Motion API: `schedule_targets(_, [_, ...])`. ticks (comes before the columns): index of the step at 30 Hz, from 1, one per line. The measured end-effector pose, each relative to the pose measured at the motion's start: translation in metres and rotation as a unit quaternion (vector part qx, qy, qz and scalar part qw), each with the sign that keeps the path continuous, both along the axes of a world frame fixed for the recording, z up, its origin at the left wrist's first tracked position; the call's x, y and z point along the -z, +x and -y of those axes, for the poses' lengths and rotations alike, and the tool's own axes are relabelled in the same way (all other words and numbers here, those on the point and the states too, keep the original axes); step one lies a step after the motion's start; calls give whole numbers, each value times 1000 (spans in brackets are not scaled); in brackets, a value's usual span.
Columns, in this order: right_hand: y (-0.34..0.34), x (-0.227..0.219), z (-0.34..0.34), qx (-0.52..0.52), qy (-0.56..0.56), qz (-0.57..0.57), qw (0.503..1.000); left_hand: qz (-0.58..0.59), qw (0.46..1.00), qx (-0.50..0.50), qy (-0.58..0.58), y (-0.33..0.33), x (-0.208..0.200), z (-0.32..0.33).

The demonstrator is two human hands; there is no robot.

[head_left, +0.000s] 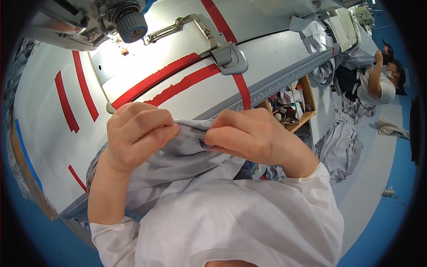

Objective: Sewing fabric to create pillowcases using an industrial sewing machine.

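Observation:
A piece of grey fabric (187, 144) hangs between my two hands at the near edge of the sewing table (151, 91). My left hand (140, 135) is closed, pinching the upper edge of the cloth. A short way to the right, my right hand (244, 135) grips the same edge with its fingers curled. Between them the edge is drawn fairly straight, and folds fall below toward my lap. The cloth's lower part is hidden by my arms and white shirt. Beyond my left hand stands a sewing machine head (89, 22), its lamp lighting the table.
Red tape strips (178, 84) mark the table, and a metal fitting (229, 58) sits on it. A ruler (284, 75) runs along the front edge above a wooden drawer (304, 118) of small items. Grey garments (340, 144) lie heaped at right. Another person (376, 84) works at far right.

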State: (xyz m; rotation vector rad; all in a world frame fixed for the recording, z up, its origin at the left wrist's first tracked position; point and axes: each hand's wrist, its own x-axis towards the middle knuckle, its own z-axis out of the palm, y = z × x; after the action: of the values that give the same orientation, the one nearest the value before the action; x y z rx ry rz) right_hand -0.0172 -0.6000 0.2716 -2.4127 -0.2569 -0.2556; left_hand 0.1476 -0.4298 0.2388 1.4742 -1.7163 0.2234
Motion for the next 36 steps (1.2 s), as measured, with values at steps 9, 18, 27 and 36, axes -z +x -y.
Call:
schedule_targets(9, [-4, -8, 21, 0, -31, -63, 998, -52, 998, 20, 32, -1, 3, 2])
schedule_targets(18, [-25, -12, 13, -100, -39, -263, 959, -2, 999, 42, 26, -1, 1, -3])
schedule_targets(27, [-3, 2, 40, 189, -100, -5, 977, -242, 952, -82, 168, -7, 6, 9])
schedule_targets(36, [6, 19, 7, 108, -36, 32, 993, -200, 958, -19, 202, 2, 8, 6])
